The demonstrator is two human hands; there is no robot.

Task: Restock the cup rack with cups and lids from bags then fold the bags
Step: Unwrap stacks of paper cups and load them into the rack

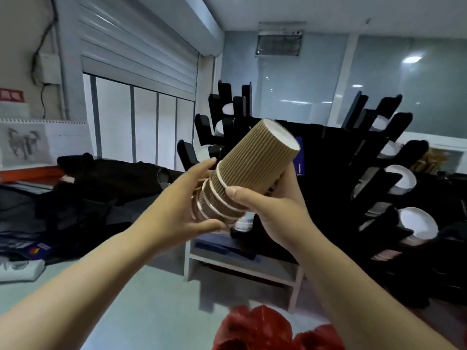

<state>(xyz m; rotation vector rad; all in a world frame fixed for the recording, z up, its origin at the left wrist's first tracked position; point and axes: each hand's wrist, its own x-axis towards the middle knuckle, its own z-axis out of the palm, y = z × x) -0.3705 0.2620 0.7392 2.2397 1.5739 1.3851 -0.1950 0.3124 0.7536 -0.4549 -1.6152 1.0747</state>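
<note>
1. The left hand (192, 208) is stretching in from 7 o'clock, its fingers curling round the rim end of the stack of cups (255, 165) and holding it.
2. The right hand (275, 213) is angling in from 5 o'clock, thumb pressing the rims, fingers wrapping behind, gripping that same stack.
3. The ribbed brown stack is tilting in mid-air at centre, base pointing to 1 o'clock.
4. The cup rack (374, 178) is standing behind, from 11 round to 3 o'clock, its black slots showing white cups or lids; can't tell which.
5. The red bag (265, 329) is lying crumpled at 6 o'clock.
</note>
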